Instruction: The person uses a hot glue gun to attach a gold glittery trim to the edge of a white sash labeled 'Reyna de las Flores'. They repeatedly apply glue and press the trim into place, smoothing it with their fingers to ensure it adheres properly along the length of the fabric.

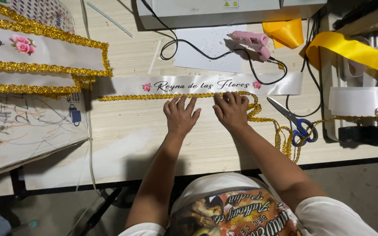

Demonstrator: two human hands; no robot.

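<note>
Flat, both the left hand (181,116) and right hand (231,111) press gold trim (154,97), fingers spread, gripping nothing

A white satin sash (206,84) with pink roses and black script carries glittery gold trim (171,96), beside a pink glue gun (252,43), yellow ribbon (355,52), seemingly blue-handled scissors (296,122) and pale woodgrain bench (154,140).

Pink glue gun (251,43) is laid on a white sheet (206,50) at the desk (154,140) back edge, black cord (224,54) looped beside it. Blue-handled scissors (295,122) are placed right. Yellow ribbon (355,50) is draped far right. Finished gold-edged sashes (40,61) are stacked left.
</note>
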